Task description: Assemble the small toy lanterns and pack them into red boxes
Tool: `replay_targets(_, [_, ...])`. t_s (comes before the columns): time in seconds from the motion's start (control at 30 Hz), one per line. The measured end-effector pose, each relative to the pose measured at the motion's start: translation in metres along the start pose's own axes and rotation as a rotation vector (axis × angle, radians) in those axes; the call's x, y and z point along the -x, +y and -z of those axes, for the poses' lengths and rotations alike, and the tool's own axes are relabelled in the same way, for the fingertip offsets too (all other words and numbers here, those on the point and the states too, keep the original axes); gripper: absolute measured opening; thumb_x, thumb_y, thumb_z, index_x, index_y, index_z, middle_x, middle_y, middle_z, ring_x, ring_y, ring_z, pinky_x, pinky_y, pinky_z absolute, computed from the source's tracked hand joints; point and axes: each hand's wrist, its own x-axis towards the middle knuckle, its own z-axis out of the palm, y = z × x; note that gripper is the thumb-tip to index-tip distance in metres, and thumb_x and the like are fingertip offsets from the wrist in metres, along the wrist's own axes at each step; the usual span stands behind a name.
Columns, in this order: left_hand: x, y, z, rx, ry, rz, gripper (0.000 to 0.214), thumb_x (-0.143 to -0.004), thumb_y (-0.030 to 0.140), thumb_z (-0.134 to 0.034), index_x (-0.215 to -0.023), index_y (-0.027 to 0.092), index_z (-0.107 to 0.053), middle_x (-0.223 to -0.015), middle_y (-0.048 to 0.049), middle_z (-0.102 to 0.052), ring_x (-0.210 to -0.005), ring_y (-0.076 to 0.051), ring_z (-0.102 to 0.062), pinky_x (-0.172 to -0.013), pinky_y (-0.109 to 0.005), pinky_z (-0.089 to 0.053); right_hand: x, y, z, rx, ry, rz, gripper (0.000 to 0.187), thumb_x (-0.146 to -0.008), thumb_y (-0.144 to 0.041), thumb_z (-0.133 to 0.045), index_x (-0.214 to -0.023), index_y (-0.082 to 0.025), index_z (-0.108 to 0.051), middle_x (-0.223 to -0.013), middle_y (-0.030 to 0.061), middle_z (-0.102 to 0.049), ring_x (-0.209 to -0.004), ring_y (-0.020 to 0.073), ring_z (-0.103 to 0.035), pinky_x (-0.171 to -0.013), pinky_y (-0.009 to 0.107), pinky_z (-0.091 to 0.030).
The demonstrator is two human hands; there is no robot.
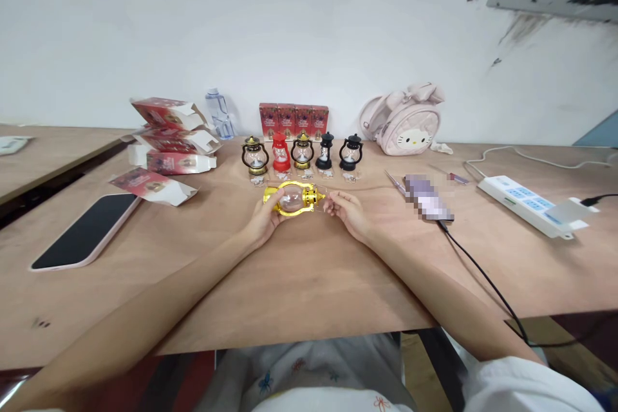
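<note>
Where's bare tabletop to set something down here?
Widest bare patch: near table edge, bordered by phone, black cable and the held gold lantern. Smaller patch between cable and power strip. Crowded: lantern row behind it, opened boxes back left.

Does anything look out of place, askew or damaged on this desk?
The gold lantern lies on its side, held in the left hand, while five lanterns stand upright in a row behind it. The opened red boxes at left are heaped unevenly, flaps gaping. No spill or damage shows.
</note>
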Motion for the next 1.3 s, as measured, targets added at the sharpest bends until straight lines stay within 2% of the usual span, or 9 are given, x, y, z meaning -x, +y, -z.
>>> replay_targets(0.2, [0.002, -0.003, -0.005, -0.071, 0.019, -0.078, 0.033, -0.073, 0.030, -0.074, -0.100, 0.012, -0.065, -0.098, -0.0092, -0.072, -0.090, -0.022, -0.069, -0.081, -0.037, -0.059, -0.009, 0.006, 0.007, 0.101, 0.160, 0.071, 0.044, -0.064, -0.062, -0.066, -0.074, -0.020, -0.056, -0.059, -0.0008, -0.062, -0.049, 0.0093, -0.042, -0.051, 0.026, -0.034])
replay_targets(0.43, [0.001, -0.004, -0.007, -0.151, 0.080, -0.117, 0.040, -0.066, 0.031, -0.080, -0.097, 0.011, -0.064, -0.098, -0.0094, -0.072, -0.086, -0.022, -0.069, -0.073, -0.033, -0.060, -0.011, 0.007, 0.011, 0.167, 0.250, 0.107, 0.043, -0.063, -0.060, -0.068, -0.070, -0.020, -0.058, -0.059, -0.0013, -0.061, -0.057, 0.0122, -0.049, -0.057, 0.026, -0.035])
replay_targets(0.53, [0.001, -0.003, -0.007, -0.151, 0.097, -0.091, 0.038, -0.067, 0.031, -0.079, -0.096, 0.011, -0.064, -0.094, -0.0093, -0.072, -0.084, -0.021, -0.069, -0.070, -0.031, -0.060, -0.011, 0.005, 0.011, 0.177, 0.254, 0.107, 0.042, -0.064, -0.061, -0.066, -0.067, -0.020, -0.055, -0.058, -0.0022, -0.058, -0.060, 0.0131, -0.051, -0.057, 0.026, -0.035])
replay_targets(0.63, [-0.001, 0.001, -0.006, -0.083, 0.099, -0.037, 0.033, -0.071, 0.031, -0.075, -0.096, 0.012, -0.065, -0.089, -0.0074, -0.072, -0.083, -0.020, -0.070, -0.074, -0.031, -0.061, -0.009, 0.004, 0.009, 0.178, 0.229, 0.103, 0.041, -0.064, -0.060, -0.066, -0.071, -0.020, -0.056, -0.058, -0.0026, -0.057, -0.061, 0.0130, -0.051, -0.056, 0.025, -0.034])
replay_targets(0.87, [-0.004, 0.003, -0.002, 0.030, 0.068, 0.090, 0.021, -0.082, 0.030, -0.064, -0.094, 0.013, -0.065, -0.082, -0.0049, -0.072, -0.074, -0.016, -0.070, -0.072, -0.028, -0.061, -0.006, 0.008, -0.004, 0.141, 0.187, 0.061, 0.041, -0.066, -0.059, -0.065, -0.074, -0.020, -0.056, -0.059, -0.0034, -0.054, -0.051, 0.0094, -0.040, -0.049, 0.023, -0.028])
replay_targets(1.03, [-0.003, 0.002, -0.003, 0.033, 0.066, 0.058, 0.018, -0.083, 0.027, -0.062, -0.094, 0.013, -0.065, -0.086, -0.0057, -0.073, -0.078, -0.017, -0.070, -0.074, -0.029, -0.061, -0.009, 0.006, 0.000, 0.105, 0.211, 0.076, 0.043, -0.064, -0.061, -0.067, -0.073, -0.020, -0.057, -0.059, -0.0038, -0.053, -0.050, 0.0087, -0.039, -0.048, 0.023, -0.027])
replay_targets(1.2, [-0.002, -0.002, -0.003, -0.074, 0.022, -0.003, 0.021, -0.077, 0.019, -0.070, -0.095, 0.011, -0.065, -0.095, -0.0092, -0.072, -0.084, -0.019, -0.070, -0.081, -0.034, -0.060, -0.008, -0.004, 0.013, 0.084, 0.290, 0.121, 0.035, -0.067, -0.053, -0.069, -0.069, -0.020, -0.058, -0.061, -0.0029, -0.057, -0.049, 0.0085, -0.038, -0.049, 0.024, -0.028])
replay_targets(1.3, [-0.002, -0.003, -0.002, -0.081, 0.023, -0.002, 0.022, -0.075, 0.015, -0.071, -0.096, 0.011, -0.064, -0.099, -0.0085, -0.071, -0.085, -0.017, -0.069, -0.081, -0.031, -0.060, 0.001, -0.010, 0.010, 0.101, 0.303, 0.197, 0.028, -0.075, -0.048, -0.065, -0.076, -0.021, -0.063, -0.071, 0.0002, -0.066, -0.056, 0.0114, -0.048, -0.055, 0.026, -0.037])
